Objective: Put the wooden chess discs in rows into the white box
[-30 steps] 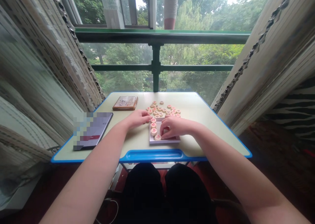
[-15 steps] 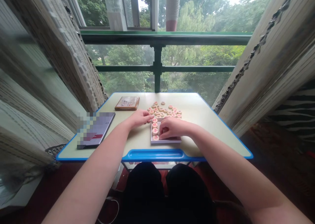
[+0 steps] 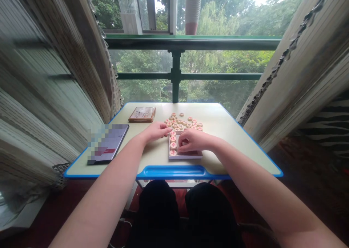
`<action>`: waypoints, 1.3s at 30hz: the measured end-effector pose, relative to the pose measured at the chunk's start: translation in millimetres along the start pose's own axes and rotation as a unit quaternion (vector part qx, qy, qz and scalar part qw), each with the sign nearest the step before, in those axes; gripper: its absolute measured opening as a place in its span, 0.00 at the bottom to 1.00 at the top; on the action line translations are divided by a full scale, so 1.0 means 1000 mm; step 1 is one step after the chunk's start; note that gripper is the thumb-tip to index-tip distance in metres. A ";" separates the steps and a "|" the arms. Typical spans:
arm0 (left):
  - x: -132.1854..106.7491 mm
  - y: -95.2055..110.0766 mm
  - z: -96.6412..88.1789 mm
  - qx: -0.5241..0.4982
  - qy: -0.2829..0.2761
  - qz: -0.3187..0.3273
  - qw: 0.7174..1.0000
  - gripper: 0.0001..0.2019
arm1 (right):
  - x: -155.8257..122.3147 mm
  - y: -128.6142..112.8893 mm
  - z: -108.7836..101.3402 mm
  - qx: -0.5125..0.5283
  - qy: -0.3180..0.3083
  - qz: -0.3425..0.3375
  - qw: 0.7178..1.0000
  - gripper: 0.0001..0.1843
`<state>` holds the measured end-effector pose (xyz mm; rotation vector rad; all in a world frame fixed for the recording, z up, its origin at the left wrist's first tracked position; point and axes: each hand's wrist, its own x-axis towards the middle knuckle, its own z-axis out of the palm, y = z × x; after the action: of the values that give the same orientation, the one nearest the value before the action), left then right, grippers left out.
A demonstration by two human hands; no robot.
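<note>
My left hand [image 3: 158, 130] lies at the far left corner of a shallow white box [image 3: 185, 158], fingers stretched toward its rim. Their tips are close to the uppermost xiangqi piece [image 3: 172, 133] in the box. Several round wooden pieces with red characters stand in a column along the box's left side, the nearest piece [image 3: 173, 153] at the front corner. My right hand [image 3: 194, 139] reaches into the box from the right with curled fingers, beside that column. What its fingertips hold, if anything, is hidden.
Loose xiangqi pieces [image 3: 184, 123] lie in a cluster beyond the box. A brown flat box [image 3: 142, 115] sits at the back left, and a dark-edged tablet-like item [image 3: 113, 142] at the left. The table [image 3: 229, 131] has a blue rim and a front groove [image 3: 174, 171].
The view has shifted slightly, so everything on the table appears a little further right. Both hands keep nearly the same place at the box; the column of pieces looks unchanged.
</note>
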<state>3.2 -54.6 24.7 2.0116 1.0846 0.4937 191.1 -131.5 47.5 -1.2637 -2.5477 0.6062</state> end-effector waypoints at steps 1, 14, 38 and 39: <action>0.000 0.001 0.000 0.000 0.001 -0.002 1.000 0.21 | 0.000 -0.001 -0.001 0.002 0.012 -0.006 1.000 0.09; 0.002 -0.004 0.001 -0.017 -0.003 -0.003 1.000 0.19 | 0.006 0.003 0.006 -0.014 0.072 -0.079 0.994 0.08; 0.056 0.024 -0.001 0.070 0.136 0.077 0.985 0.16 | -0.004 0.081 -0.028 -0.072 0.323 0.302 0.894 0.17; 0.060 0.023 0.001 0.073 0.132 0.086 0.985 0.16 | -0.005 0.083 -0.028 -0.066 0.319 0.310 0.893 0.17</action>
<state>49.7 -12.7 40.6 2.2269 1.1372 0.8111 262.8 -83.3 34.4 -1.9456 -1.6547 0.0682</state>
